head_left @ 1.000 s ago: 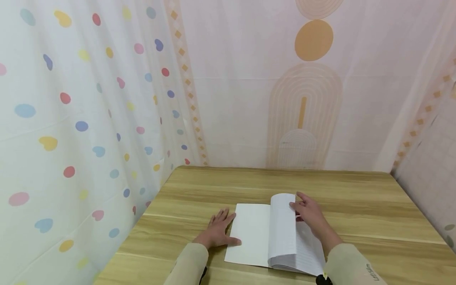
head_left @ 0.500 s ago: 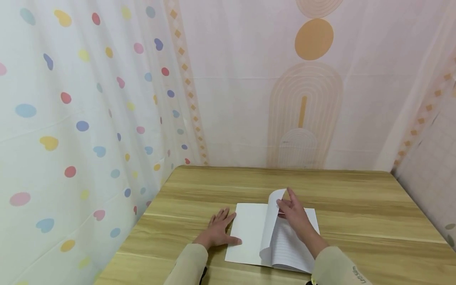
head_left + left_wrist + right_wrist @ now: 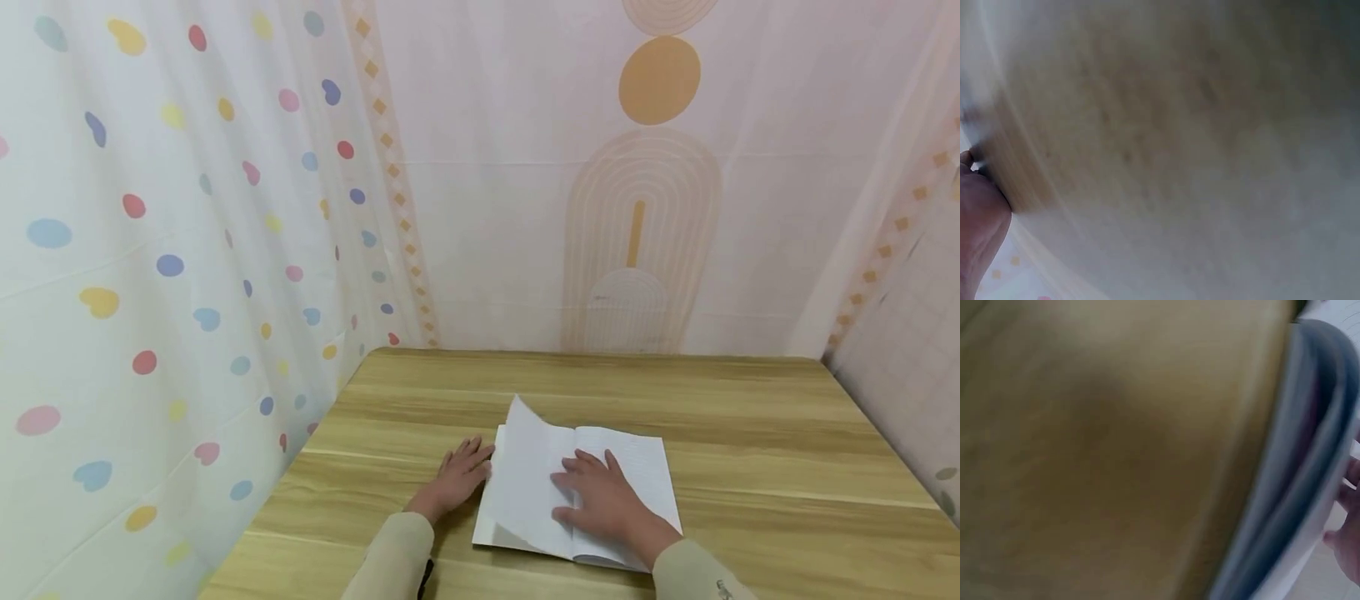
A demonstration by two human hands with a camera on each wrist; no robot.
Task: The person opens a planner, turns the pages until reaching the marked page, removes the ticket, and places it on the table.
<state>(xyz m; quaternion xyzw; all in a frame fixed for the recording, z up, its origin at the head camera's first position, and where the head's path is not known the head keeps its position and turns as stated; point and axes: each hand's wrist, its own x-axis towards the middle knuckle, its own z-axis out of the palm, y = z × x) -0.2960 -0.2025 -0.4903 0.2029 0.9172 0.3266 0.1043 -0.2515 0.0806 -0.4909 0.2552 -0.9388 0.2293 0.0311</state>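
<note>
An open notebook [image 3: 633, 458] with lined white pages lies on the wooden table. On its left half a loose page [image 3: 525, 475] rises, its far corner lifted off the sheets beneath. My right hand [image 3: 603, 500] is spread across the middle of the notebook near the fold, fingers extended and holding nothing. Beside the notebook's left edge, my left hand [image 3: 457, 479] rests on the table with its fingers stretched out. The right wrist view shows the curved page edges [image 3: 1297, 450] close up, with part of the right hand [image 3: 1349, 519] at the right border.
The wooden table [image 3: 772, 450] extends around the notebook on all sides. A dotted curtain [image 3: 187, 292] hangs along the left, and a patterned curtain [image 3: 487, 250] closes off the back. The left wrist view is mostly blurred table surface [image 3: 1147, 137].
The right hand has carried the page from right to left across the fold and let it go. The left hand has drawn its thumb off the left side of the notebook.
</note>
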